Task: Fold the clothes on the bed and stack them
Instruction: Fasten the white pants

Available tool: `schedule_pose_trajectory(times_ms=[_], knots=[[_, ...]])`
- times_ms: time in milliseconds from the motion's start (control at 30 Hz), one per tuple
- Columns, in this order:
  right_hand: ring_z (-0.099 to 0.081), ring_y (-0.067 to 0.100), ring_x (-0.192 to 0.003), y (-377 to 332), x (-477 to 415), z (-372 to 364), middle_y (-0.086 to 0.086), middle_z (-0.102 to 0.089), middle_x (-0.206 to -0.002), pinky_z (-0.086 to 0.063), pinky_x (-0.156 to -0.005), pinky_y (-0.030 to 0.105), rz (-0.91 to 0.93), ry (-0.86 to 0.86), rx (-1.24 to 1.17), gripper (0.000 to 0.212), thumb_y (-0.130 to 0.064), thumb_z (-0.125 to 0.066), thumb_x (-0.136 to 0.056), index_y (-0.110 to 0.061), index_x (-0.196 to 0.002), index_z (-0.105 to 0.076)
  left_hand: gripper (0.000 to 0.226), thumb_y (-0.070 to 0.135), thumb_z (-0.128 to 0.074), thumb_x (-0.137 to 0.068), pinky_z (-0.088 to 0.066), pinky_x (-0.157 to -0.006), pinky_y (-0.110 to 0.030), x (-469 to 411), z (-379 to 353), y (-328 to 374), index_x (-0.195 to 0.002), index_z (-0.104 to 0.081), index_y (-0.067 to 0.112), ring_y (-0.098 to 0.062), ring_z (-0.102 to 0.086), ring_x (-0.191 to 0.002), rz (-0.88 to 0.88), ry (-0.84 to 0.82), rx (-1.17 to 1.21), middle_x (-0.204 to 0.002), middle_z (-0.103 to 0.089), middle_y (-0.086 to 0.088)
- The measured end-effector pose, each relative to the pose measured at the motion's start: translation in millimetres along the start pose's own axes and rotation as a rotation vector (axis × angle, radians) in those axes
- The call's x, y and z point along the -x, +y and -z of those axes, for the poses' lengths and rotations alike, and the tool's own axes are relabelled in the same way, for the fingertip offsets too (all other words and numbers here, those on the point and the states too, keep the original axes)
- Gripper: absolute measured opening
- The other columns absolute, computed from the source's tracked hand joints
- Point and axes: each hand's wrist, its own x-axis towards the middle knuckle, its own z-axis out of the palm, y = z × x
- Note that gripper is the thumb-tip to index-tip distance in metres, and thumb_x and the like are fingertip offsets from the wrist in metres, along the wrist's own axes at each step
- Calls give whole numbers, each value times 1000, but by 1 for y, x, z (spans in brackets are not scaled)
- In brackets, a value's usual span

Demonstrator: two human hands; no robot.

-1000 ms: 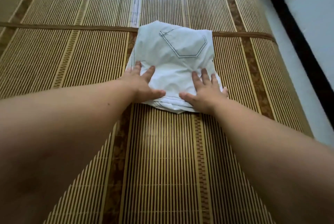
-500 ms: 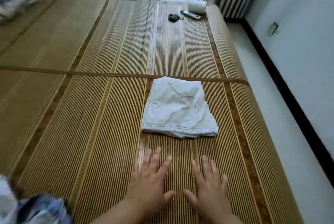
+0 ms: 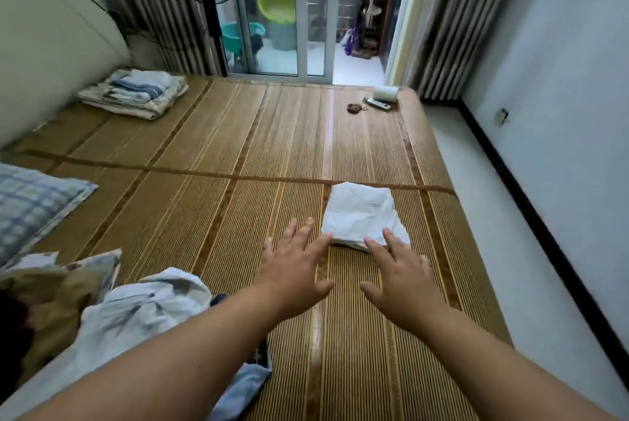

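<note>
A folded white garment (image 3: 362, 214) lies on the bamboo mat of the bed (image 3: 238, 135), right of centre. My left hand (image 3: 296, 267) hovers with fingers spread just left of its near edge, holding nothing. My right hand (image 3: 401, 274) is spread too, its fingertips over the garment's near edge. A heap of unfolded pale clothes (image 3: 143, 315) lies at the lower left, partly hidden under my left forearm.
A checked pillow (image 3: 30, 206) lies at the left edge. Folded bedding (image 3: 136, 94) sits at the far left corner. A remote (image 3: 377, 103), a white roll (image 3: 386, 93) and a small dark object (image 3: 354, 108) lie at the far right. The bed's right edge drops to a pale floor (image 3: 476, 189).
My hands have come off the folded white garment and drawn back toward me. The view has lifted and swung left, bringing the pile of unfolded clothes and the pillows into sight.
</note>
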Motion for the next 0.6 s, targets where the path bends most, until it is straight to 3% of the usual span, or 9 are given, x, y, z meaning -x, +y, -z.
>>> schedule_pose_trajectory(times_ms=[200, 600], knots=[[-4, 16, -147, -54, 56, 28, -5, 2, -161, -5, -116, 50, 216, -4, 37, 81, -58, -52, -85, -44, -149, -5, 81, 62, -50, -85, 5, -114, -54, 98, 33, -12, -148, -2, 45, -15, 18, -146, 59, 71, 30, -161, 9, 8], [-3, 19, -148, -127, 131, 23, -4, -2, -162, -1, -114, 56, 478, -163, 132, 76, -57, -53, -86, -46, -148, -10, 76, 61, -52, -84, -9, -115, -52, 262, 24, -24, -148, -15, 44, -16, 0, -148, 451, 70, 121, -161, -7, 9]])
